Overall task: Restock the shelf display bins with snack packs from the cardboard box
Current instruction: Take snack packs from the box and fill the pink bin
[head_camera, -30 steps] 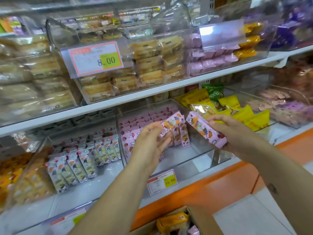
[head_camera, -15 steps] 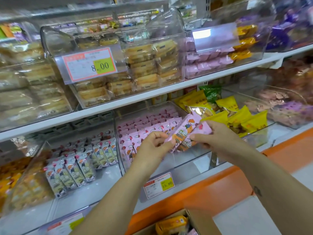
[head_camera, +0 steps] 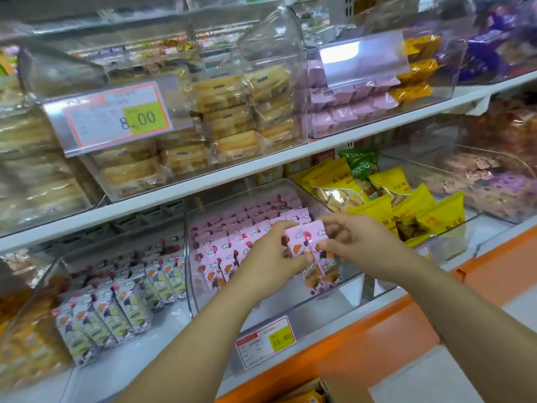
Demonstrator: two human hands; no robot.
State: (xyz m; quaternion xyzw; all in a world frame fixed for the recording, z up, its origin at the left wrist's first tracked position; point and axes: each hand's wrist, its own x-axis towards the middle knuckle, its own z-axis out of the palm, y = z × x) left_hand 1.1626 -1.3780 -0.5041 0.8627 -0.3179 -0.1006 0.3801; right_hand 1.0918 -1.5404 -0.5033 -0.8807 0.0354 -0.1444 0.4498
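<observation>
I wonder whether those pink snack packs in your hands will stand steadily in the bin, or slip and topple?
Probably light: the pink packs sit in a fingertip grip between the left hand and right hand. The glossy film looks slippery. Tall and narrow, they would likely topple alone; the rows in the bin lean together.

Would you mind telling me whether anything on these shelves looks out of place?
A single green bag stands behind the yellow bags, right of the pink packs. It is the only one of its colour there, so it looks misplaced. Nothing looks spilled.
</observation>
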